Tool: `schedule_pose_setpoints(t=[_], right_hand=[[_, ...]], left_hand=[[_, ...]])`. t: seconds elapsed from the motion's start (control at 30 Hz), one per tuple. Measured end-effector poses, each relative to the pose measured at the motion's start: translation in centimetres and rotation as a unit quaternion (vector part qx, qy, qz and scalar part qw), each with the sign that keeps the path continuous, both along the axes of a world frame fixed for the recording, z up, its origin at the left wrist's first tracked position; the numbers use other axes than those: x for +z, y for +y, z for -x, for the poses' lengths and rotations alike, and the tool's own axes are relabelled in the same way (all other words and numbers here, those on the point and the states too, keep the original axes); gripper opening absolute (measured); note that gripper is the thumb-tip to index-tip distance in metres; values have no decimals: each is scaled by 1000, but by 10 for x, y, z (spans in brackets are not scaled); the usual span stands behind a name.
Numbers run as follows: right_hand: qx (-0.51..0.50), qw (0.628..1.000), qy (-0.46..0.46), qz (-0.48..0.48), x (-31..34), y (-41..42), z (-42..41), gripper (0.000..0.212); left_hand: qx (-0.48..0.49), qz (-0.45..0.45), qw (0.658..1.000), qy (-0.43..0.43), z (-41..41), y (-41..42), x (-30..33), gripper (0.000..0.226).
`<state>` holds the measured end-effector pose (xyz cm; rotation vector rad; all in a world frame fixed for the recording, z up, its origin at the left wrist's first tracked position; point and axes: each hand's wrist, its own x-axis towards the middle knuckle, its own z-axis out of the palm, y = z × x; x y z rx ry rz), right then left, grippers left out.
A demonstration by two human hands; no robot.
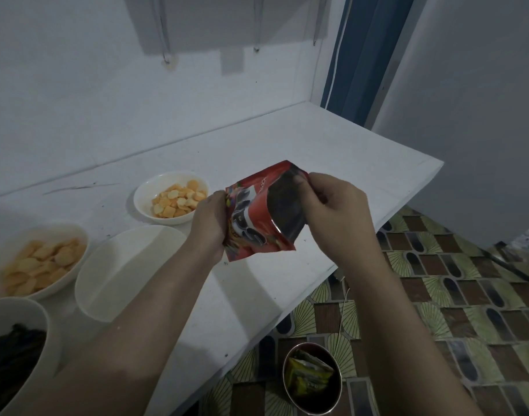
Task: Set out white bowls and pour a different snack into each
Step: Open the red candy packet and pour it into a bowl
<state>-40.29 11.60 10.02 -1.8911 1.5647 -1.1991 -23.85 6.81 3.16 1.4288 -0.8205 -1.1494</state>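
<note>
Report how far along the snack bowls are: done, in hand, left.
Done: three white bowls look filled, the far bowl and the left bowl with orange pieces, the near bowl with something dark. In hand: the left hand and right hand hold the red snack bag, its mouth pulled open. Left: pouring it, likely into the empty bowl.

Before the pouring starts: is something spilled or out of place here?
Nothing spilled. The empty white bowl stands ready beside the red snack bag. Only the small tin holding wrappers looks odd: it sits on the floor.
</note>
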Motion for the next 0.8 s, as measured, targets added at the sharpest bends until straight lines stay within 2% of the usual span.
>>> schedule_pose_setpoints(t=[0.1,0.2,0.3,0.47,0.67,0.8], right_hand=[[17,999,-19,-30,1,2,-4,43],[83,993,-6,-88,3,4,-3,45],[129,986,18,-103,4,5,-5,35],[133,989,14,-68,10,-2,-30,32],[161,986,-12,31,15,-4,-95,42],[182,983,-19,19,14,-2,-140,42]], left_hand=[[-14,-17,1000,15,-4,0,-3,34],[1,-32,998,61,-13,0,-1,29],[45,-22,996,68,-25,-1,7,31],[79,12,996,36,-57,7,21,28],[102,80,991,-42,-124,32,35,30],[144,74,986,-42,-171,46,39,34]])
